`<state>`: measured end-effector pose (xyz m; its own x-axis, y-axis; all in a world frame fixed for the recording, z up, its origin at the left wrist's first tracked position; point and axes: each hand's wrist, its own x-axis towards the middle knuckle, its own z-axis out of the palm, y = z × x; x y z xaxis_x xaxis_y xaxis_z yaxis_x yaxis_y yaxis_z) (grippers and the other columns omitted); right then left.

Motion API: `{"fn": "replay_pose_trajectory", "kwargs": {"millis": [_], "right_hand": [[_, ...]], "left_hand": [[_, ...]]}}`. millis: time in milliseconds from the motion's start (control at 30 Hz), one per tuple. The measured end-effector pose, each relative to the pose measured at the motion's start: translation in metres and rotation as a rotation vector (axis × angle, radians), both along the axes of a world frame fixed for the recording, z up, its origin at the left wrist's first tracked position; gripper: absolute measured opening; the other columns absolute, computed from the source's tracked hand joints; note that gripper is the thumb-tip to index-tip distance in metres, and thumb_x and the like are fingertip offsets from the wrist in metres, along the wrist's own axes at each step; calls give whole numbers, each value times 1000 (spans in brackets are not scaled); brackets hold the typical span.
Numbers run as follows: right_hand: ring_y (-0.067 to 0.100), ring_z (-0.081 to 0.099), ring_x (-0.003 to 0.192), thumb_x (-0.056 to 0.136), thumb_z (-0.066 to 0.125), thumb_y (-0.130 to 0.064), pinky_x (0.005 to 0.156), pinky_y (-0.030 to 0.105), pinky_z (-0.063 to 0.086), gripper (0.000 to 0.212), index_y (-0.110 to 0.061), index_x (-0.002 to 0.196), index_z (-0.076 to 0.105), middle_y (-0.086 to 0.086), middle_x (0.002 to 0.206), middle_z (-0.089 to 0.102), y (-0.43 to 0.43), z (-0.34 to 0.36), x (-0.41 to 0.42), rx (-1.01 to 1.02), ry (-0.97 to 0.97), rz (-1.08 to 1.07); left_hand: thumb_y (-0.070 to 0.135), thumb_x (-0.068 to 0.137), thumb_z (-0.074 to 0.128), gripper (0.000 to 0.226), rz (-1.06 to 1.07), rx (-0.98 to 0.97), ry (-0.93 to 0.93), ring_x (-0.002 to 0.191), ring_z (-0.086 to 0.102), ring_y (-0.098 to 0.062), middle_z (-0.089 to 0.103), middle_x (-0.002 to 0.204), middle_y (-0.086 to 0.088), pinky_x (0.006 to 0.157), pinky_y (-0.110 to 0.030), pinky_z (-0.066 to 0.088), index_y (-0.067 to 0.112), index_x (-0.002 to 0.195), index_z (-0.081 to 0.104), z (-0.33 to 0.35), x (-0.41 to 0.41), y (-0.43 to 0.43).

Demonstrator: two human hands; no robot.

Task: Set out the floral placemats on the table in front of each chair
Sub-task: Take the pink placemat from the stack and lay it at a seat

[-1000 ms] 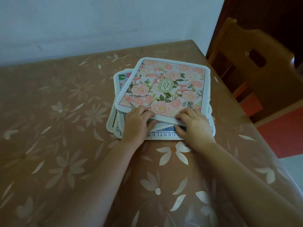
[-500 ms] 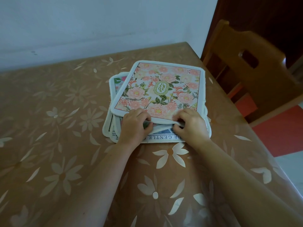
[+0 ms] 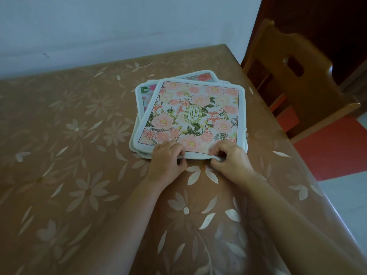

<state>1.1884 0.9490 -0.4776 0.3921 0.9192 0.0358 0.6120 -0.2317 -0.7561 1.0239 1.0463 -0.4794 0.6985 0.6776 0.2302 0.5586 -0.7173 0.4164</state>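
Observation:
A stack of floral placemats lies near the table's far right part. The top placemat is pink with peach flowers, a white border and a green oval label reading GARDEN. Other placemats peek out beneath it at the left and back. My left hand pinches the top mat's near edge at the left. My right hand pinches the same near edge at the right, fingers curled around the white border.
The table wears a brown cloth with pale flower prints. A wooden chair stands at the table's right side, over a red floor. A pale wall runs behind the table's far edge.
The top placemat has turned and slid toward me, so it now covers the near edges of the mats below. Both hands have kept their hold on its near edge.

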Motion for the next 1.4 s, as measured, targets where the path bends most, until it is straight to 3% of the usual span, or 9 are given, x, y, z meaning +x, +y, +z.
{"fn": "replay_pose_trajectory", "kwargs": {"millis": [333, 433, 567, 700, 800, 967, 1100, 1267, 1400], "right_hand": [[19, 55, 86, 70, 61, 5, 76, 25, 46, 39, -31, 63, 48, 1, 88, 60, -63, 9, -36, -115, 118, 156], [24, 57, 86, 69, 64, 4, 77, 39, 50, 21, -16, 66, 58, 8, 90, 63, -83, 6, -51, -167, 85, 230], [27, 58, 88, 70, 66, 4, 77, 39, 50, 11, -7, 72, 62, 6, 88, 60, -107, 6, -69, -178, 67, 260], [17, 58, 91, 72, 66, -6, 74, 31, 47, 16, -21, 72, 61, -4, 91, 60, -128, 7, -89, -262, 44, 225], [20, 60, 89, 71, 66, -2, 74, 32, 49, 11, -12, 74, 64, 5, 96, 65, -139, 6, -103, -257, 55, 234], [17, 58, 87, 71, 66, -3, 70, 27, 45, 9, -11, 75, 64, 3, 96, 64, -154, 10, -125, -295, 44, 243], [13, 55, 81, 70, 67, -2, 61, 8, 36, 10, -10, 74, 64, 0, 91, 60, -171, 12, -154, -328, 62, 256], [19, 59, 87, 69, 64, 2, 70, 20, 42, 12, -9, 73, 64, 6, 95, 64, -197, 12, -204, -335, 81, 213], [16, 56, 81, 66, 64, 4, 68, 20, 40, 14, -7, 73, 65, 1, 86, 58, -210, 13, -245, -361, 62, 174]], "left_hand": [[2, 61, 73, 17, 118, -219, -62, 74, 55, -21, 61, 74, -1, 72, -38, 41, 11, 68, 61, 4, -54, -73], [1, 60, 73, 16, 162, -277, -65, 74, 55, -20, 63, 75, -4, 72, -35, 43, 10, 68, 62, 1, -74, -103], [-2, 58, 74, 17, 195, -322, -88, 68, 50, -12, 61, 69, -6, 62, -12, 37, 7, 65, 62, 1, -96, -135], [0, 58, 75, 17, 242, -364, -63, 67, 52, -16, 60, 69, -5, 58, -18, 39, 8, 65, 61, 2, -118, -162], [0, 58, 74, 16, 272, -388, -51, 66, 54, -20, 61, 69, -6, 57, -18, 38, 7, 65, 62, 2, -130, -177], [5, 63, 75, 14, 250, -429, -17, 66, 52, -17, 56, 70, 0, 58, -29, 44, 8, 67, 62, 8, -154, -195], [4, 66, 71, 9, 219, -451, 23, 67, 52, -16, 54, 71, 2, 61, -27, 45, 8, 70, 64, 14, -182, -209], [4, 70, 69, 9, 180, -493, 48, 63, 45, -4, 47, 69, 10, 58, -7, 33, 11, 70, 63, 15, -229, -228], [6, 72, 67, 8, 154, -514, 96, 68, 50, -11, 50, 72, 7, 61, -14, 39, 12, 72, 63, 13, -265, -239]]}}
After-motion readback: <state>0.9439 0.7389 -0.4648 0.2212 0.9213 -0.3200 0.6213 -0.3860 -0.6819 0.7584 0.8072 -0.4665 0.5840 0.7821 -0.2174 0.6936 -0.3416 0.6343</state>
